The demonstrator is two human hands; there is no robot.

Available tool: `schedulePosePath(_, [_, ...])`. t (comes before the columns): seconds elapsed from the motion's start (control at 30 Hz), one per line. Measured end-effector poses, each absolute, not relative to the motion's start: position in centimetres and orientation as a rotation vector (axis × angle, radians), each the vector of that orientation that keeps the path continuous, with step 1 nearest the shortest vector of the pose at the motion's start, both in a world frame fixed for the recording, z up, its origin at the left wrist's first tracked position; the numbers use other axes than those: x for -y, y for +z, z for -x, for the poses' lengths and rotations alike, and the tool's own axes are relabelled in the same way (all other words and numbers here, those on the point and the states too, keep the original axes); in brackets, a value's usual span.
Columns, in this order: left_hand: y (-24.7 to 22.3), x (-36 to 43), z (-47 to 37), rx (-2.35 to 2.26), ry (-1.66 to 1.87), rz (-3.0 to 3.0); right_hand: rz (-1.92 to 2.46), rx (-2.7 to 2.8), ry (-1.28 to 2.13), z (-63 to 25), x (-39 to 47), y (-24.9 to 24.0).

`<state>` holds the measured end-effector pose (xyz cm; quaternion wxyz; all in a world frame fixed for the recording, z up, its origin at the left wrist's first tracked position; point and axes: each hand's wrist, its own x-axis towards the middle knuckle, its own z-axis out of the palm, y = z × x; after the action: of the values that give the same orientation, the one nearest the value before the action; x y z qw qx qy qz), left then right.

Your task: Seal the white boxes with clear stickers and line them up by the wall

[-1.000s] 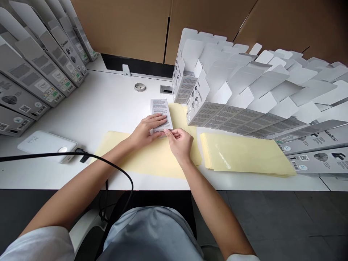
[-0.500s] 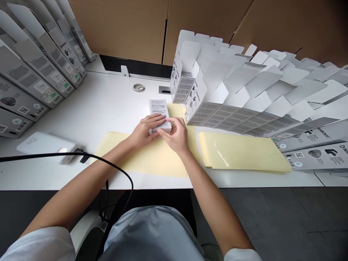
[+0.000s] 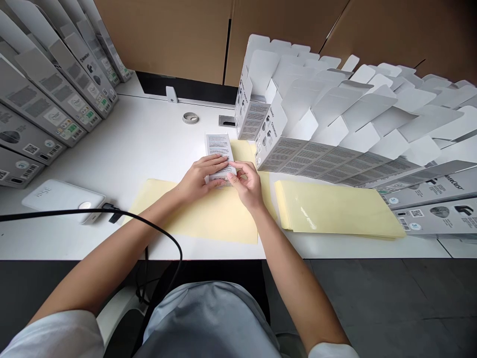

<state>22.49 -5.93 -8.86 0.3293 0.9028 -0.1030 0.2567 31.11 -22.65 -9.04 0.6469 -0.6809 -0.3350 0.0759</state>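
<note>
A white folded leaflet, covered in fine print, lies between my hands; whether it is one leaflet or a small stack, I cannot tell. My left hand rests across its left side, fingers extended over the top and the thumb at the near edge. On the other side, my right hand grips the near right corner, forefinger above and thumb towards the near end; its other fingers are curled and partly hidden. Beneath both hands is a yellow sheet spread on the white table.
Rows of open-flapped printed cartons stand at the right, with more cartons at the left. A stack of yellow sheets lies right of my hands. A white power bank with a black cable sits left. Cardboard forms the back.
My right thumb has moved right, away from my left thumb, uncovering more of the leaflet's near end. My left hand stays almost where it was.
</note>
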Motion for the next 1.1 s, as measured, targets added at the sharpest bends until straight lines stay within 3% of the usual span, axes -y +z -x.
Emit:
schedulePosePath(0.37, [-8.9,6.0,-22.6,0.271,0.68,-2.371,1.665,0.415,0.124,-29.5,20.1,-8.6])
schedulePosePath(1.1, [-7.8,6.9,-21.9,0.08,0.573,-2.255,1.656,0.676,-0.009,-30.2,21.2,-9.0])
